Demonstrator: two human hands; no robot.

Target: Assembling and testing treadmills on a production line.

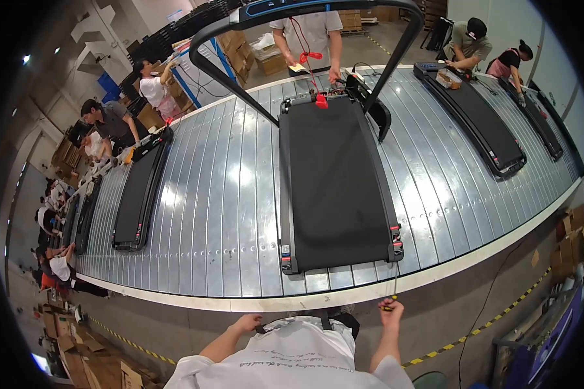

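A black treadmill (334, 188) lies flat on the slatted metal conveyor (227, 207) straight ahead, its raised handrail frame (305, 10) arching at the far end. My left hand (245, 322) hangs by my waist, fingers curled, apparently holding nothing. My right hand (390, 311) is just below the conveyor's front edge, closed on a small dark tool with a yellow tip (387, 305). A thin cable (396, 279) runs from the treadmill's near right corner down toward that hand.
More flat treadmills sit on the conveyor at left (138, 194) and right (477, 117). A person (308, 32) stands across the belt; other workers line both ends. Cardboard boxes (571, 246) stack at right, and yellow-black floor tape (486, 324) runs below.
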